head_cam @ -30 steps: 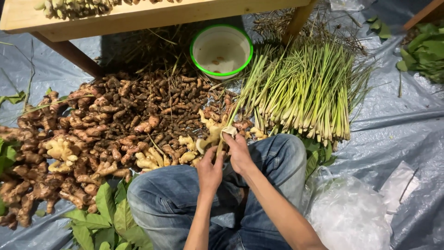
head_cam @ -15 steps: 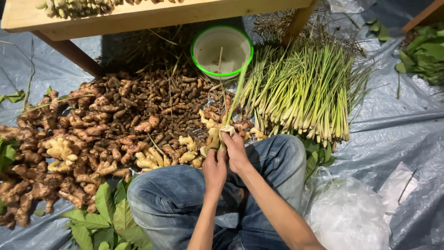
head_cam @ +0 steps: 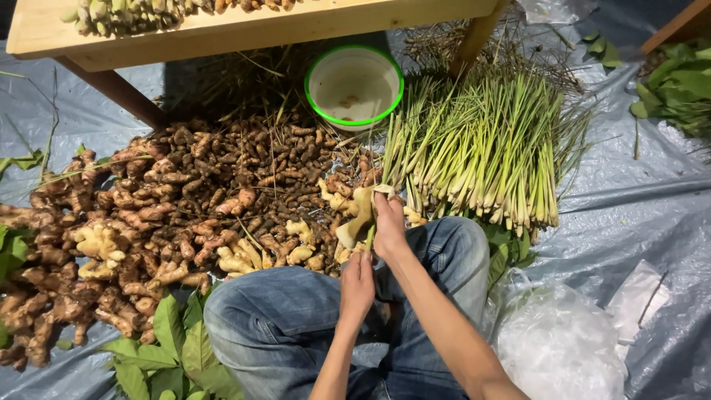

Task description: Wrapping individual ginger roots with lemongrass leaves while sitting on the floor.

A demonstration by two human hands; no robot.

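Observation:
I sit cross-legged in blue jeans on a grey tarp. My right hand (head_cam: pixel 389 222) grips a pale, peeled piece of ginger root (head_cam: pixel 358 215) above my knee. My left hand (head_cam: pixel 358 284) is curled just below it, closer to my body, around the lower end of a short green stalk (head_cam: pixel 368 237) that runs up to the root. A heap of brown and pale ginger roots (head_cam: pixel 170 215) lies in front of me on the left. A bundle of lemongrass stalks (head_cam: pixel 481 148) lies on the right.
A white bowl with a green rim (head_cam: pixel 354 86) holding a few small scraps stands beyond the heap. A wooden bench (head_cam: pixel 244 30) carries more roots at the top. Green leaves (head_cam: pixel 167 348) lie by my left knee, and clear plastic bags (head_cam: pixel 559 344) at the right.
The long stalk that reached up toward the bowl is gone from my hands. My left hand has drawn back toward my body, and my right hand has lifted the root slightly.

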